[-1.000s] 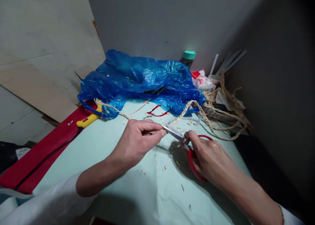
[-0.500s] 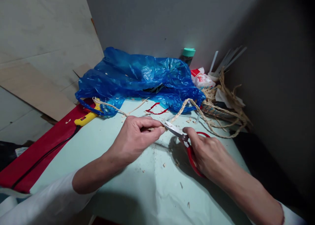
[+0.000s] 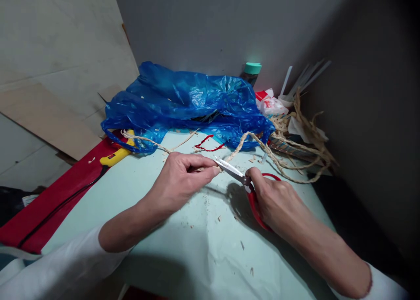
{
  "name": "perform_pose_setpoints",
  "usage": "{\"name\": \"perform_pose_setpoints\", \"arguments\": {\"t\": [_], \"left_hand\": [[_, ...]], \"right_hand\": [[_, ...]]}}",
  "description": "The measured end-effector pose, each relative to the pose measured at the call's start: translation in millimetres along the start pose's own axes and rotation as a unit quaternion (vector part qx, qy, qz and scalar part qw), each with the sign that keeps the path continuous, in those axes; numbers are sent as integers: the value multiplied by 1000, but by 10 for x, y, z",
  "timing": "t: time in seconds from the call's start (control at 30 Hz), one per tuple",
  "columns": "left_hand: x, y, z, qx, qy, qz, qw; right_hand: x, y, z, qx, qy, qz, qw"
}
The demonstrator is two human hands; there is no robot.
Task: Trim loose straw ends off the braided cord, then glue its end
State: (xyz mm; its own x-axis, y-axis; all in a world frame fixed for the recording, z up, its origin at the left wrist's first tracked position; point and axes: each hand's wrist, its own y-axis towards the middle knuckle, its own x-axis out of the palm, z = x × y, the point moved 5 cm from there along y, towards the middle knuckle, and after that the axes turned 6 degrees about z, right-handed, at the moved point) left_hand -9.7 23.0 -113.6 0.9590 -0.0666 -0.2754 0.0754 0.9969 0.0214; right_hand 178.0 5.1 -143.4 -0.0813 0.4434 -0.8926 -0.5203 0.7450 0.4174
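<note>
My left hand (image 3: 183, 177) pinches a pale braided straw cord (image 3: 243, 142) between thumb and forefinger over the middle of the table. One length of the cord runs off to the right, and a thinner end shows past the hand at the left. My right hand (image 3: 272, 195) grips a pair of red-handled scissors (image 3: 231, 167) through its loops. The blades point left, with their tips right by my left fingertips at the cord. Fingers hide the exact spot where blade and cord meet.
A crumpled blue plastic bag (image 3: 187, 98) lies at the back, near a green-capped bottle (image 3: 252, 72). To the right is a woven basket (image 3: 292, 144) with loose fibres. Red twisted cord (image 3: 210, 148) and a yellow-handled tool (image 3: 118, 154) with a black cable lie on the tabletop (image 3: 164, 247), among scraps.
The scissor blades have drawn closer together by my left fingertips. My left hand keeps its pinch on the cord, and the view has shifted slightly.
</note>
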Motion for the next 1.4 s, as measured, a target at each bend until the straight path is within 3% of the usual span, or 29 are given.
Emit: {"name": "perform_pose_setpoints", "arguments": {"t": [0.13,0.3,0.47,0.63,0.77,0.87,0.97,1.1,1.23,1.4], "left_hand": [[14,9,6,3,-1,-10,1000],[51,-8,41,31,-8,-25,999],[82,-4,73,50,11,-30,998],[63,-7,60,45,20,-7,999],[38,-29,40,27,-5,12,1000],[52,-37,49,12,-29,2,999],[45,-27,96,33,-28,17,999],[23,-6,107,50,-14,49,997],[2,-14,61,56,14,70,996],[-7,-70,97,147,75,85,983]], "right_hand": [[-14,-5,3,2,-6,0,1000],[-43,9,-19,38,20,-51,998],[-84,14,-38,28,-4,-21,999],[-69,-4,-32,-12,-13,-13,1000],[-80,23,77,40,57,-32,997],[-108,43,219,158,214,-21,964],[-68,24,288,265,370,-33,890],[4,16,213,295,500,-64,812],[22,19,175,288,536,-68,791],[7,0,182,298,552,-67,776]]}}
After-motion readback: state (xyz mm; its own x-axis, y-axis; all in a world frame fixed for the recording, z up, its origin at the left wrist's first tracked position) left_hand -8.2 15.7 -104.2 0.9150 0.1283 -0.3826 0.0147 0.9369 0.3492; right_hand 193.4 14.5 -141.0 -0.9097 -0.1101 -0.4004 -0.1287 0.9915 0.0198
